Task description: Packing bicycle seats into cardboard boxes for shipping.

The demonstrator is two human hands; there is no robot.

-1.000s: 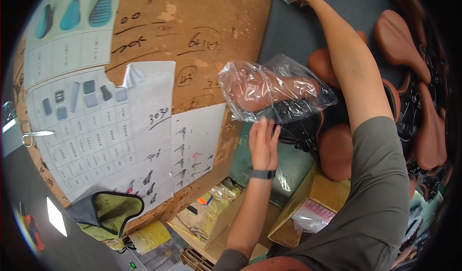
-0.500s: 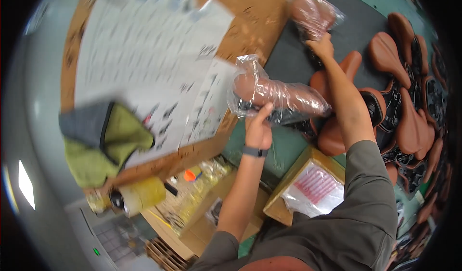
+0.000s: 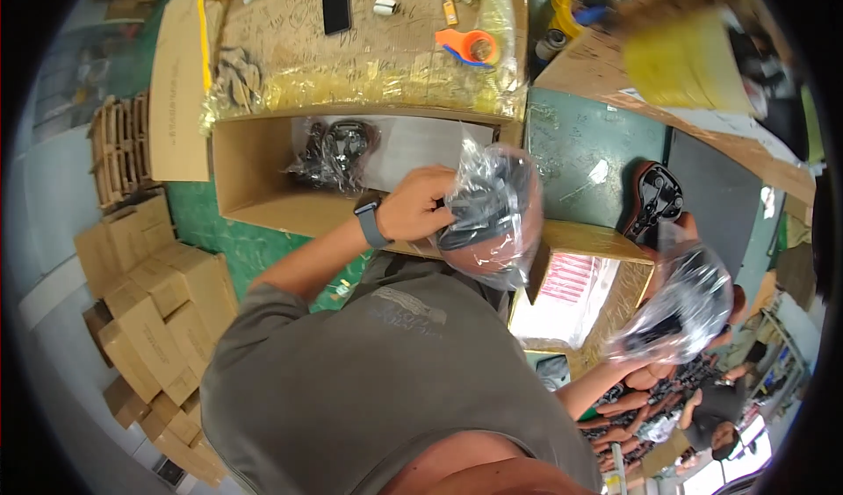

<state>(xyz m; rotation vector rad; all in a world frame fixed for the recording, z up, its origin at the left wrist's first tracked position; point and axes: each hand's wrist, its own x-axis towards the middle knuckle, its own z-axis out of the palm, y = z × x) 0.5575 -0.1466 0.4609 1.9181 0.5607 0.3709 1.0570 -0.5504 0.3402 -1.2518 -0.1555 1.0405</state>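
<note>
My left hand [image 3: 414, 205], with a dark band at its wrist, grips a brown bicycle saddle [image 3: 518, 218] in a clear plastic bag. Its dark underside faces me, beside the near right end of an open cardboard box [image 3: 250, 203]. Inside that box lie black-undersided parts in clear film [image 3: 338, 157], which look like wrapped saddles. Out to the right, my right hand [image 3: 652, 360] is closed on a second bagged bicycle saddle [image 3: 689, 306]; the film and saddle cover part of its fingers. An unbagged saddle [image 3: 654, 203] rests underside up on the table.
A smaller box [image 3: 628, 306] of flat plastic bags stands between my hands. Beyond the open box, a taped cardboard surface [image 3: 290, 65] bears a phone [image 3: 336, 8] and an orange tape dispenser [image 3: 474, 47]. Stacked cartons [image 3: 158, 337] are at left; another person [image 3: 716, 416] is at far right.
The view has swung left toward the open box. My left hand has brought its bagged saddle beside that box. The right hand keeps its bagged saddle, now lower at the right.
</note>
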